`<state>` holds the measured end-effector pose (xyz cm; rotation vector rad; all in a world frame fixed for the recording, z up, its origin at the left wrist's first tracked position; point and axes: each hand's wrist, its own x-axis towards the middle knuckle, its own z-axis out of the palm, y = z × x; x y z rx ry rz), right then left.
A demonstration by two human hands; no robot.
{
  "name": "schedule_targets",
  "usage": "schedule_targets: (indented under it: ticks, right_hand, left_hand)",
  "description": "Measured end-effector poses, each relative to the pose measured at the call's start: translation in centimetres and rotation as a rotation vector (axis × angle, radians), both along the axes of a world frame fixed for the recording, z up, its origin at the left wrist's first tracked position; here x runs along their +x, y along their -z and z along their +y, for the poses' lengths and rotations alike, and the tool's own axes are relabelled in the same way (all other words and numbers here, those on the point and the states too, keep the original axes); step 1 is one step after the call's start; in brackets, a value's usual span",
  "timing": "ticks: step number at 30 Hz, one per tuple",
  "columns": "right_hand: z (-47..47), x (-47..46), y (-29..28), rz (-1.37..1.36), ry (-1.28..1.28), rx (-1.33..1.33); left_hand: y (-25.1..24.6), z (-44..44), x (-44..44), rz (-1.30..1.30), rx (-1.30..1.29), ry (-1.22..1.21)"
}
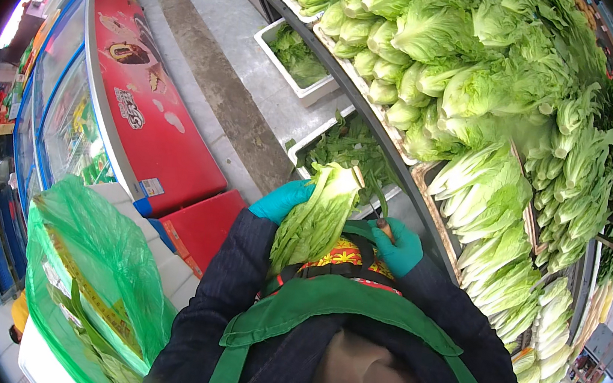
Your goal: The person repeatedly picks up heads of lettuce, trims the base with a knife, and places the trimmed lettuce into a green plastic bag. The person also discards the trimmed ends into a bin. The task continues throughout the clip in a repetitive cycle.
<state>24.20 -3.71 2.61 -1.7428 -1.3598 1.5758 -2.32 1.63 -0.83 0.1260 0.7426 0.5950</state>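
Observation:
My left hand (283, 200), in a teal glove, grips a head of leaf lettuce (322, 213) in front of my apron. Its pale cut stem end points up and to the right, and the leaves hang down. My right hand (399, 248), gloved too, is closed around a brown wooden handle (385, 230) of a tool; its blade or working end cannot be made out. A narrow green leaf (379, 191) shows just above that hand. Below and beyond the lettuce is a white foam box (304, 154) holding loose green leaves.
Heads of lettuce (466, 79) are heaped on the display stand (373, 100) at right. Another foam box (284, 61) of leaves stands on the floor. On the left are a red chest freezer (148, 134) and a green plastic bag (103, 231) with long leaves inside.

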Motion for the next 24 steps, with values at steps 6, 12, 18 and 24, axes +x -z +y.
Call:
schedule_targets:
  ticks: [6, 12, 18, 24]
  right_hand:
    - [0.9, 0.7, 1.7, -0.072, -0.1, 0.028]
    - [-1.0, 2.6, 0.5, 0.025, 0.088, -0.126]
    - [2.6, 2.8, -1.6, 0.327, 0.234, -0.063]
    - [9.7, 1.3, -8.0, 0.133, -0.203, 0.457]
  left_hand:
    - [-0.2, 0.4, 1.2, 0.004, 0.121, 0.007]
    - [-1.2, 0.6, 0.6, -0.03, 0.095, -0.009]
    - [-0.3, 1.6, 0.3, 0.059, 0.262, 0.138]
    - [-5.5, 3.4, 2.0, 0.22, 0.525, 0.435]
